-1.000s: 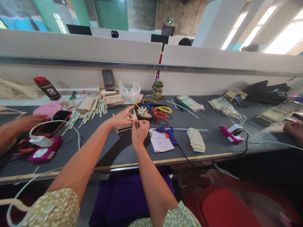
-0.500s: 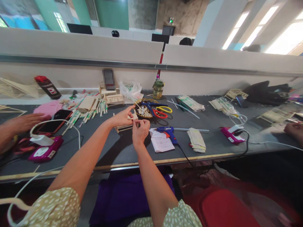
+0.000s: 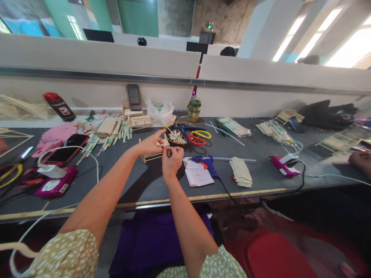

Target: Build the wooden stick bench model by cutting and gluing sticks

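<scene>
A small model of pale wooden sticks [image 3: 152,156] stands on the dark table, partly covered by my hands. My left hand [image 3: 150,143] reaches over it from the left, its fingers closed on the model's upper sticks. From the right, my right hand [image 3: 173,160] pinches the same model at its right end with thumb and fingertips. Just behind, scissors [image 3: 189,130] with blue, red and yellow parts lie on a basket of cut stick pieces [image 3: 177,136]. A blue glue gun [image 3: 209,163] rests on a written paper [image 3: 198,177] to the right.
A folded cloth [image 3: 241,172] lies right of the glue gun. Stick bundles [image 3: 111,131], a phone [image 3: 68,148] and a purple power strip [image 3: 58,185] are at left. A glass jar [image 3: 194,109] stands near the partition. Another person's hand [image 3: 361,160] is at far right.
My hands and the stick model stay nearly still. At the far left, a co-worker's hand has drawn back from the pink cloth, and yellow-handled scissors now show there.
</scene>
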A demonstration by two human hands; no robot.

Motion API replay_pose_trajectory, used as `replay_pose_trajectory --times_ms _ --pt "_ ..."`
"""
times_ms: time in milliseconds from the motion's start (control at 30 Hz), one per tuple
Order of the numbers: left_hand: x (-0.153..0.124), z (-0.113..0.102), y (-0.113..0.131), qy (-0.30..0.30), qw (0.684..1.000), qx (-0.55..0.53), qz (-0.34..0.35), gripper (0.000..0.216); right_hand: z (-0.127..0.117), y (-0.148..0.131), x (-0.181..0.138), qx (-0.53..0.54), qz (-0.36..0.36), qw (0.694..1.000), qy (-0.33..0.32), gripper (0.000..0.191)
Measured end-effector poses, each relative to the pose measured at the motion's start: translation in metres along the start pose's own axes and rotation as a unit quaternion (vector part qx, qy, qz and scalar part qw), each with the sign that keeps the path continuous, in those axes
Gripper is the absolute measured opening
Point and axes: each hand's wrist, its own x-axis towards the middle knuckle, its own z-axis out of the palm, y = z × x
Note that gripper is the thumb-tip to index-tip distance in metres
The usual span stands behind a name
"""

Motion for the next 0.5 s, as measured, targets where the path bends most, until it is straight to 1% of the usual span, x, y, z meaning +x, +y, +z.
replay_pose_trajectory --times_ms 267,500 --pt "0.0008 -0.0001 -0.0035 -0.004 1.0 0.002 0.0 0.093 -0.0005 -0.0002 0.0 0.0 0.005 1.0 -0.001 0.006" --pt "0.0028 0.0011 -0.0057 0.004 1.0 0.021 0.002 0.087 0.0013 0.0017 -0.0006 0.0 0.003 1.0 0.005 0.005"
